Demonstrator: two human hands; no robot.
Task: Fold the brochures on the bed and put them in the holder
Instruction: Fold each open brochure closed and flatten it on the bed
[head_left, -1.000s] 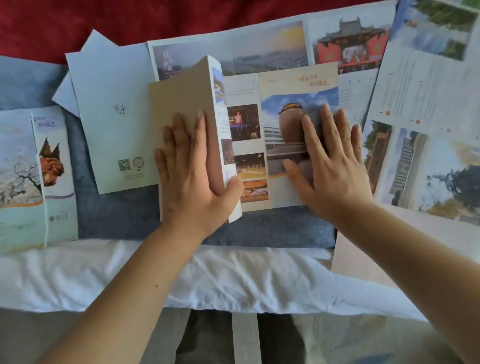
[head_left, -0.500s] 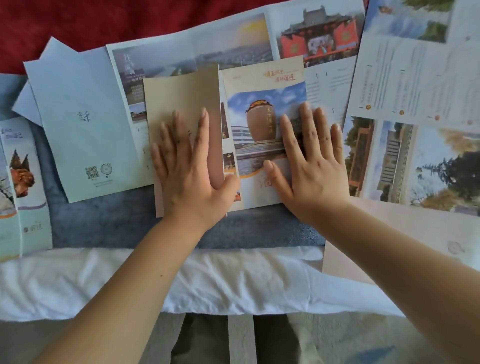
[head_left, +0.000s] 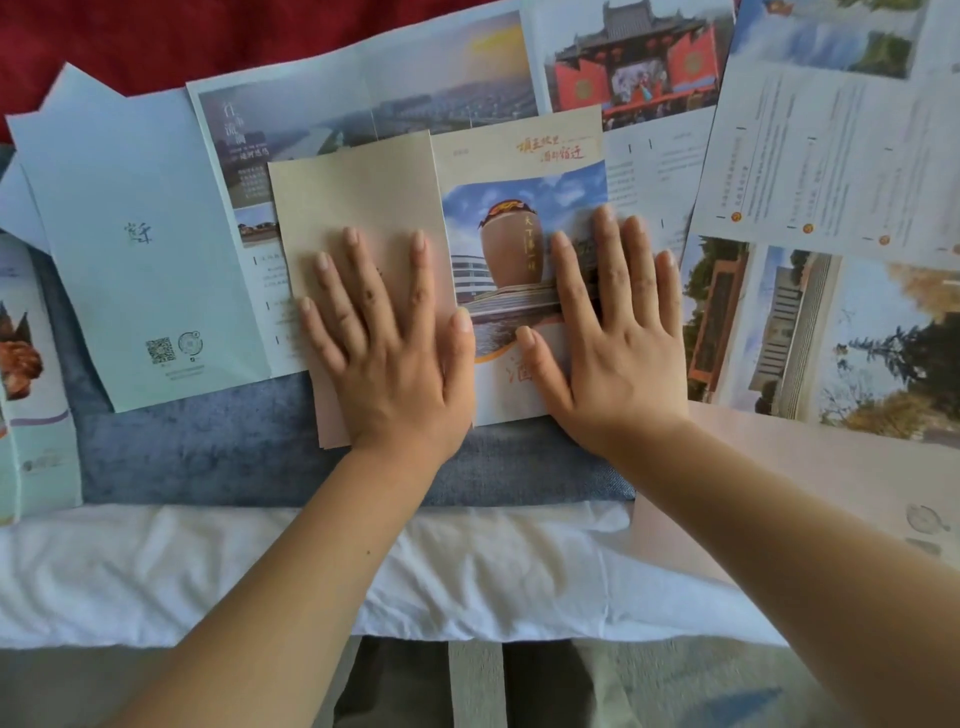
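Note:
A tan brochure (head_left: 363, 192) with a jar-shaped building on its cover lies in the middle of the bed. Its plain tan left panel is folded flat over the inside. My left hand (head_left: 384, 353) presses that panel down with straight, spread fingers. My right hand (head_left: 608, 332) lies flat on the cover panel just to the right. Several other brochures lie unfolded around it: a pale blue one (head_left: 140, 249) at the left and a large photo one (head_left: 426, 83) behind. No holder is in view.
More open brochures (head_left: 831, 208) cover the right side, and a folded one with a squirrel picture (head_left: 31, 374) sits at the far left. A blue cloth (head_left: 208, 447) lies under the papers, a white sheet (head_left: 260, 571) along the near edge, red fabric (head_left: 156, 36) behind.
The tan left panel, which stood raised, has been laid flat over the brochure. My left hand pressed it down and both hands now lie flat on it.

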